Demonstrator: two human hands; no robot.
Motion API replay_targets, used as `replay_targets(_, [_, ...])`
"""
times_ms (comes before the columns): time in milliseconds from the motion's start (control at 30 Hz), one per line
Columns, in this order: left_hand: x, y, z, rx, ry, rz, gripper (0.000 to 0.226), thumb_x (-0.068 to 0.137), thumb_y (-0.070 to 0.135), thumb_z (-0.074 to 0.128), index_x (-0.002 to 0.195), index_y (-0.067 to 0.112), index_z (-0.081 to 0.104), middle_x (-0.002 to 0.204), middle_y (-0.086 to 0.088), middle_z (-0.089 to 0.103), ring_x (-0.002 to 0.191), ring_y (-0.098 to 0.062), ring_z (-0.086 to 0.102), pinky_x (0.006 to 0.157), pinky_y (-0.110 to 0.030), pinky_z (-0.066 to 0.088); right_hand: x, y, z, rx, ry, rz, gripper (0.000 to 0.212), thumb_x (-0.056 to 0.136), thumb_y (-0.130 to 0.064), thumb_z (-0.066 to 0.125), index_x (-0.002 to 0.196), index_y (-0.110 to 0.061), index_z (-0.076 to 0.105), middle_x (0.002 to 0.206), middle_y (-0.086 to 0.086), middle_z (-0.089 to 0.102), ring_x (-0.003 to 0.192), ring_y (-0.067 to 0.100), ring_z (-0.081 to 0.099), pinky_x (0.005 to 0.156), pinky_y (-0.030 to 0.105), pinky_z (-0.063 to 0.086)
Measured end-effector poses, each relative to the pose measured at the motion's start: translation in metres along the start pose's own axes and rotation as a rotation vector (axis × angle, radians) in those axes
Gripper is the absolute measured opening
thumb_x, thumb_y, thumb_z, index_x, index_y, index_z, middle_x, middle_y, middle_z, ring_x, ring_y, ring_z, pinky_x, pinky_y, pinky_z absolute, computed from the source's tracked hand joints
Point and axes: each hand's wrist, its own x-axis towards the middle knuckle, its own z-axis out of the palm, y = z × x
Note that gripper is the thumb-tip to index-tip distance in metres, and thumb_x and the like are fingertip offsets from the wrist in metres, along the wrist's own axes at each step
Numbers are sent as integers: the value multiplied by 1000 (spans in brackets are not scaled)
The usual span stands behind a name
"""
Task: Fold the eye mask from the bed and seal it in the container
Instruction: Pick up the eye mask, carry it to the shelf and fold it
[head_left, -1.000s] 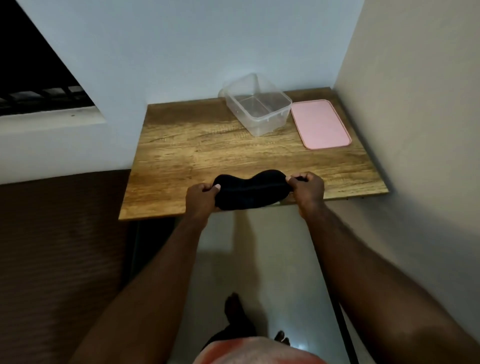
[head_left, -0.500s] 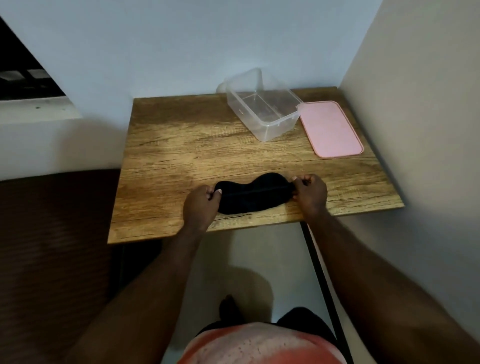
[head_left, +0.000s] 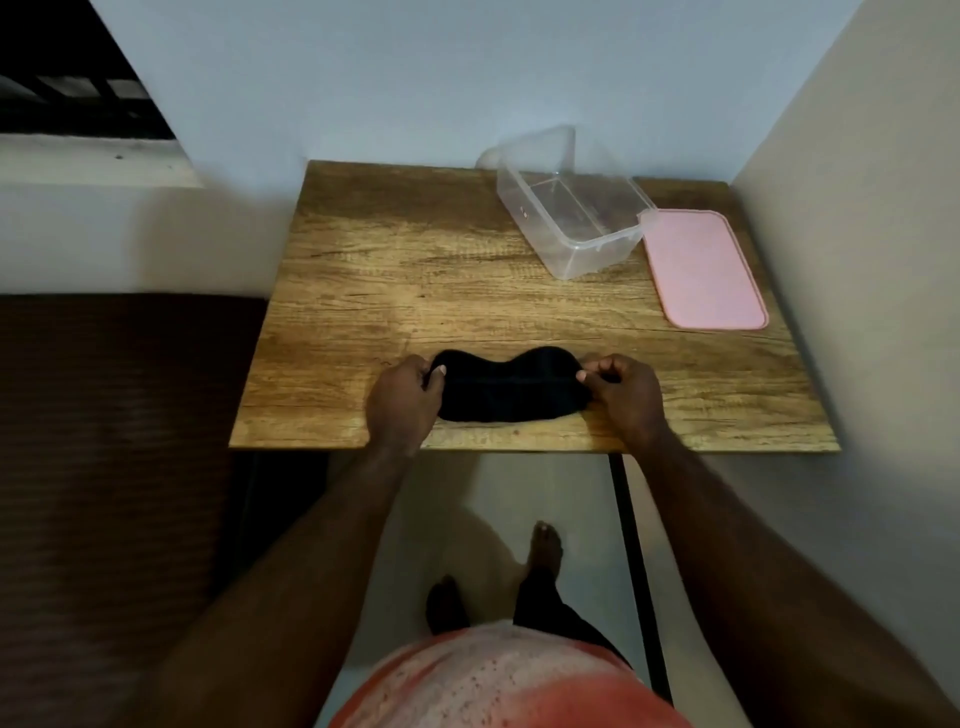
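A black eye mask (head_left: 511, 384) lies flat and spread out near the front edge of the wooden table (head_left: 395, 270). My left hand (head_left: 402, 400) pinches its left end. My right hand (head_left: 623, 395) pinches its right end with curled fingers. A clear plastic container (head_left: 566, 218) stands open and empty at the back right of the table. Its pink lid (head_left: 704, 267) lies flat on the table just right of it.
The table stands in a corner, with a wall behind it and another along its right side. A dark brown bed (head_left: 114, 441) lies to the left. A black table leg (head_left: 631, 545) runs down near my right forearm. My feet stand on the pale floor below.
Both hands moved the mask from the table's front edge a little further onto the tabletop and laid it flat. The view shifted closer over the table.
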Motion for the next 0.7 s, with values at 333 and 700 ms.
replay_targets(333, [-8,4,6,83,79,25,27,95,38,55,86,13,63,67,-2,60,60,-24,56,52,-27,32,-1,8,-8,-36,-19,-18,7,88,-18,71,81,-19,69,81,-2,73,75,16,69,70,35,57])
replay_targets(700, [-3,6,-1,-89,-10,-73,24,93,33,59,89,10,66,70,-1,60,66,-20,57,57,-30,44,2,-4,-25,279,-103,223,12,82,3,72,94,1,70,77,11,69,64,17,62,59,21,55])
